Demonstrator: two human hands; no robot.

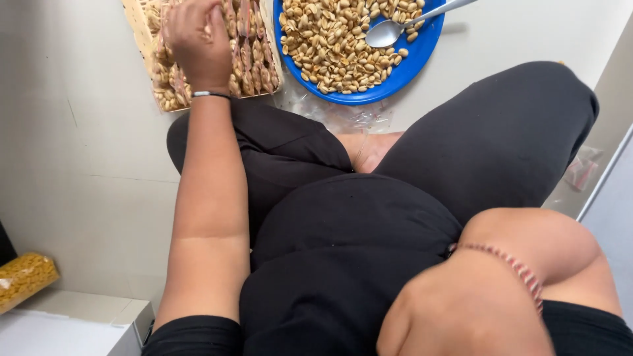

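Observation:
My left hand (pixel 194 39) reaches forward into a woven basket (pixel 135 20) filled with small clear packets of peanuts (pixel 254 62). Its fingers rest down among the packets, and I cannot tell whether they hold one. To the right of the basket is a blue plate (pixel 395 79) heaped with loose peanuts (pixel 330 46). A metal spoon (pixel 389 29) lies on the heap. My right hand (pixel 461 310) is close to the camera at my lap, curled into a fist, with a beaded band at the wrist.
I sit cross-legged on a pale floor in black clothes, with a bare foot (pixel 372 148) between my knees. Empty clear plastic bags (pixel 343 115) lie below the plate. A yellow packet (pixel 23 280) and a white box (pixel 72 323) are at the lower left.

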